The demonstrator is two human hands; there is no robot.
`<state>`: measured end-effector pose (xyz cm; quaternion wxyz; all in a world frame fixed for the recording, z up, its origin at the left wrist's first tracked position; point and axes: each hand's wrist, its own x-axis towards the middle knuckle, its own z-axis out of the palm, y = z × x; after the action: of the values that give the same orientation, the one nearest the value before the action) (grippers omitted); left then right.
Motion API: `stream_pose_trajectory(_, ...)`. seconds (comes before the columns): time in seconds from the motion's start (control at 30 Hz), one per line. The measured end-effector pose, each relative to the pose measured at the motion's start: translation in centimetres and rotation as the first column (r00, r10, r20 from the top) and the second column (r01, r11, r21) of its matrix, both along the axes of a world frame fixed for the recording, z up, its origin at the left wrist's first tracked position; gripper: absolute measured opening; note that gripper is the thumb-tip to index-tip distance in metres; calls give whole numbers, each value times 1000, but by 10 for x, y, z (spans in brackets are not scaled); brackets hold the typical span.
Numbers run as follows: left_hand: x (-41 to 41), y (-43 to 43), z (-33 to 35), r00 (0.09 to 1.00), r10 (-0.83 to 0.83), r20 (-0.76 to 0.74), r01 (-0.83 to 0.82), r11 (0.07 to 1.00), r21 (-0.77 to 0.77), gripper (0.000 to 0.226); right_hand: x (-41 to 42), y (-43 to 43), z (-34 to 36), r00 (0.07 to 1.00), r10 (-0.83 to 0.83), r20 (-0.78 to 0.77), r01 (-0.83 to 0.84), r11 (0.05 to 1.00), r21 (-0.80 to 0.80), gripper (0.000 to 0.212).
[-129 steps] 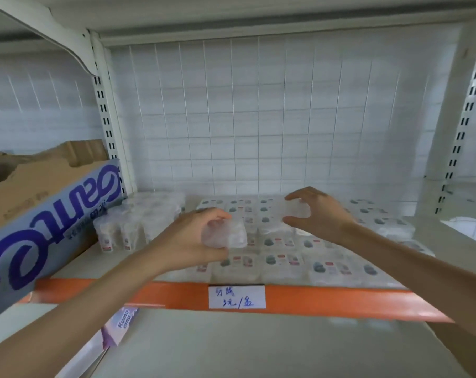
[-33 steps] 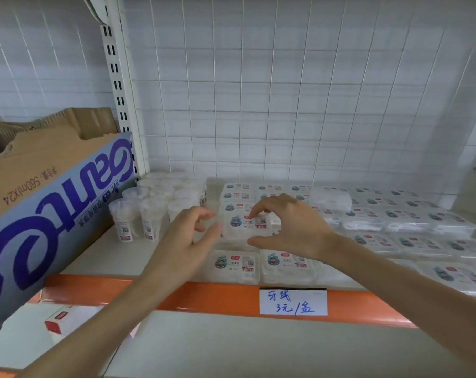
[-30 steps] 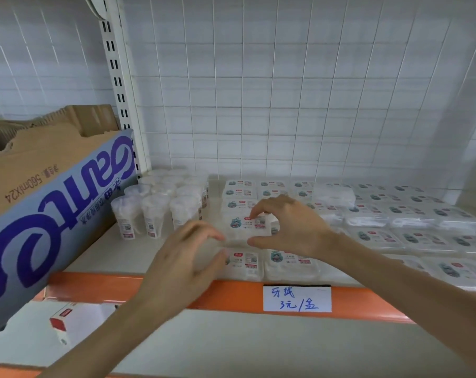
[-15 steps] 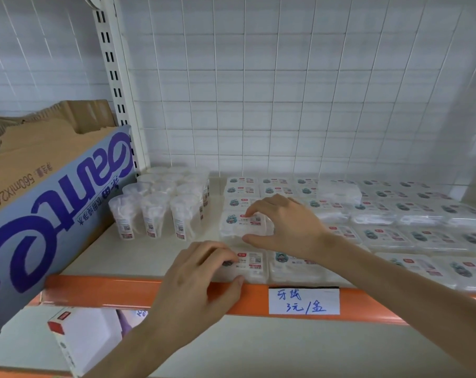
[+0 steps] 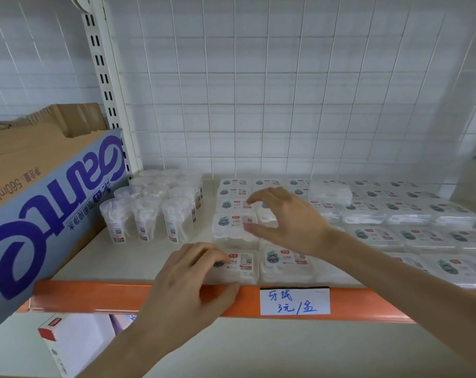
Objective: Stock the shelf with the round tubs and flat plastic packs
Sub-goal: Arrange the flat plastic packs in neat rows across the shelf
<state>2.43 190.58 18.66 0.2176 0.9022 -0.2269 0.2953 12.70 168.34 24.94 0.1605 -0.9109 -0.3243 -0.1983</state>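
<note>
1. Rows of flat plastic packs [image 5: 373, 236] lie label-up across the middle and right of the shelf [image 5: 100, 257], edges touching, some stacked.
2. The corner pack [image 5: 243, 266] sits at the front left of those rows, just behind the orange rail [image 5: 95, 296]. The left hand [image 5: 187, 290] grips it, fingers curled over its top and thumb pressed at its front edge.
3. Directly behind it, the raised pack [image 5: 231, 227] rests on top of another. The right hand [image 5: 291, 222] arches over it with thumb and fingers spread apart. The thumb tip touches the pack's near right corner, and the index finger is held above the pack behind.
4. The round tubs [image 5: 146, 214] stand upright in a tight cluster left of the packs. They are clear, with barcode labels low on their sides, and a strip of bare board separates the two groups.
5. The shelf is a pale board; a price label [image 5: 295, 301] handwritten in blue hangs on the rail.
6. A cardboard box [image 5: 48, 208] with blue print lies at the far left, flaps open, near the tubs.
7. A white wire grid [image 5: 258, 91] backs the bay in front of a tiled wall, beside a slotted upright [image 5: 105, 85]. A white carton [image 5: 67, 342] sits on the level below.
</note>
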Motion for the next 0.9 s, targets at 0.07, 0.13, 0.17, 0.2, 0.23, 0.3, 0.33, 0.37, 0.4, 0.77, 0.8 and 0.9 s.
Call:
stream_pose_trajectory(0.07, 1, -1, 7, 1000, 10, -1, -10, 1000, 21, 32, 3, -17, 12, 998, -58, 38, 56, 997, 51, 48)
stream_pose_trajectory(0.13, 6, -7, 18, 1000, 13, 6, -13, 1000, 25, 35, 9, -42, 23, 988, -146, 41, 142, 986, 82, 45)
stream_pose_trajectory(0.17, 11, -11, 24, 1000, 13, 14, -13, 1000, 25, 35, 14, -56, 27, 979, -202, 36, 199, 977, 75, 45)
stream_pose_trajectory(0.2, 15, -16, 31, 1000, 12, 21, -12, 1000, 24, 35, 20, -69, 31, 965, -260, 26, 258, 964, 62, 47)
stream_pose_trajectory(0.23, 21, -23, 38, 1000, 6, 24, -7, 1000, 21, 36, 26, -83, 32, 950, -312, 1, 311, 949, 49, 50)
stream_pose_trajectory(0.3, 34, -40, 52, 1000, -14, 18, 14, 1000, 17, 38, 36, -105, 31, 918, -386, -97, 390, 920, 34, 56)
stream_pose_trajectory(0.33, 41, -50, 58, 1000, -25, 8, 25, 999, 26, 39, 39, -114, 29, 899, -410, -154, 418, 908, 25, 59)
stream_pose_trajectory(0.37, 49, -59, 64, 999, -30, -11, 30, 999, 42, 39, 41, -121, 26, 880, -428, -206, 440, 898, 13, 61)
stream_pose_trajectory(0.4, 56, -69, 70, 999, -27, -38, 29, 998, 63, 38, 43, -126, 23, 863, -436, -257, 453, 892, 8, 62)
stream_pose_trajectory(0.77, 104, -124, 96, 932, -79, -354, 34, 991, -132, 46, 18, -133, 25, 925, -208, -317, 304, 907, 291, 71)
stream_pose_trajectory(0.8, 102, -128, 96, 918, -98, -384, 28, 983, -183, 50, 12, -129, 26, 936, -173, -306, 270, 911, 311, 71)
stream_pose_trajectory(0.9, 97, -136, 95, 853, -147, -500, -16, 951, -308, 59, -2, -121, 26, 970, -93, -227, 177, 905, 387, 69)
